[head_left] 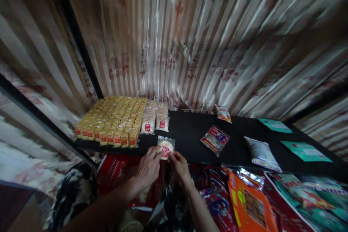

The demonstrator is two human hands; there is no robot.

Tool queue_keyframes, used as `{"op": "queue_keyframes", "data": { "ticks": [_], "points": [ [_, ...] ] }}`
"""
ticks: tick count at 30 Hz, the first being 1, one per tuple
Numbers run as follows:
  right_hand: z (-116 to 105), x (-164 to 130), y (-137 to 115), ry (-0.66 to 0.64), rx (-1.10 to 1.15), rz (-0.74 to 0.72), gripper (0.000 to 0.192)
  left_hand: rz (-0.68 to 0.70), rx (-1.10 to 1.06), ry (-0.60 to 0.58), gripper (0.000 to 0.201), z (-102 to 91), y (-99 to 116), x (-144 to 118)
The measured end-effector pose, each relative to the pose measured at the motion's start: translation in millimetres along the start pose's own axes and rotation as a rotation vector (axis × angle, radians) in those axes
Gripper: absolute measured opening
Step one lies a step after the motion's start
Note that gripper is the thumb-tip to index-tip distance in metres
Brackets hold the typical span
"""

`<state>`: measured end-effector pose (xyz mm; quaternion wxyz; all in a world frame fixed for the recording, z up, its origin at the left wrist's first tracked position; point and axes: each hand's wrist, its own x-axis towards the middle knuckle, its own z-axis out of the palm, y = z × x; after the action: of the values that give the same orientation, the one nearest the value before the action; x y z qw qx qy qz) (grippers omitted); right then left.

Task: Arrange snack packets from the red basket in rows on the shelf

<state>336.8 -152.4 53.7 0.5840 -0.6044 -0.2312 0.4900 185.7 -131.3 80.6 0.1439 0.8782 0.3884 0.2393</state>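
Both hands, left hand (148,166) and right hand (179,165), are pinching one small snack packet (165,147) at the black shelf's (190,134) front edge, while packed rows (115,119) are filling its ten o'clock corner and loose packets (215,139) are lying toward two o'clock, unsorted.

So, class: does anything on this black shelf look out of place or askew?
Yes. The yellow packets stand in tidy rows at the left, but the red-and-clear packet, white pouch and teal sachets lie scattered at odd angles. Both hands hold one clear round-biscuit packet.
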Motion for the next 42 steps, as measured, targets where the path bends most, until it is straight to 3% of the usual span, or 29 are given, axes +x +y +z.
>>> {"op": "queue_keyframes", "data": {
  "ticks": [7,12,18,24,29,42],
  "points": [
    [9,37,-5,0.034,-0.157,-0.101,0.041,-0.177,-0.002,-0.193,0.058,19.2,-1,19],
    [19,58,-2,-0.014,-0.285,-0.204,0.041,-0.275,0.009,-0.19,0.06,25.5,-6,29],
    [48,79,1,-0.132,-0.445,-0.323,0.036,-0.404,0.028,-0.228,0.064,18.5,-13,31],
    [76,91,2,-0.086,-0.639,-0.344,0.032,-0.454,0.05,-0.195,0.062,16.9,-28,38],
    [84,93,-3,-0.024,-0.794,-0.313,0.028,-0.483,0.032,-0.171,0.065,22.9,-38,43],
    [92,99,1,0.031,-0.755,-0.354,0.03,-0.477,-0.027,-0.113,0.061,24.0,-46,48]
  ]
}}
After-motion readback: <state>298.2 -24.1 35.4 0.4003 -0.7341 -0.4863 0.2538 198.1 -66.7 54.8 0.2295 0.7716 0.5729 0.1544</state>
